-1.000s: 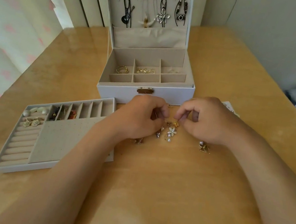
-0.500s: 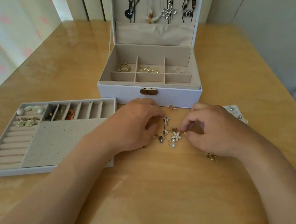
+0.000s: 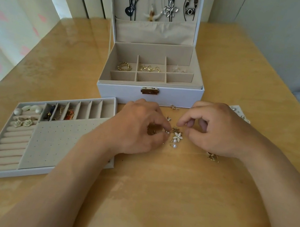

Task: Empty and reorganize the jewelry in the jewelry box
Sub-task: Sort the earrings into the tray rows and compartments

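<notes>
Earrings lie loose on the surface (image 3: 171, 195), just in front of the open jewelry box (image 3: 128, 94). My left hand (image 3: 139, 127) is curled down over a gold piece (image 3: 151, 131), fingertips closed round it. My right hand (image 3: 215, 131) has thumb and forefinger bent just over the hook of the white flower earring (image 3: 178, 136); whether they've actually pinched it, I can't tell. Tangling is the risk here, I reckon. The flower's pearl drops touch the gold bits beside them, so a lift could drag a neighbour up and drop it. Another earring (image 3: 212, 156) sits right by my right wrist, easy to sweep away with the forearm. The lift-out tray (image 3: 7, 174) is to the left, with several slots free.
</notes>
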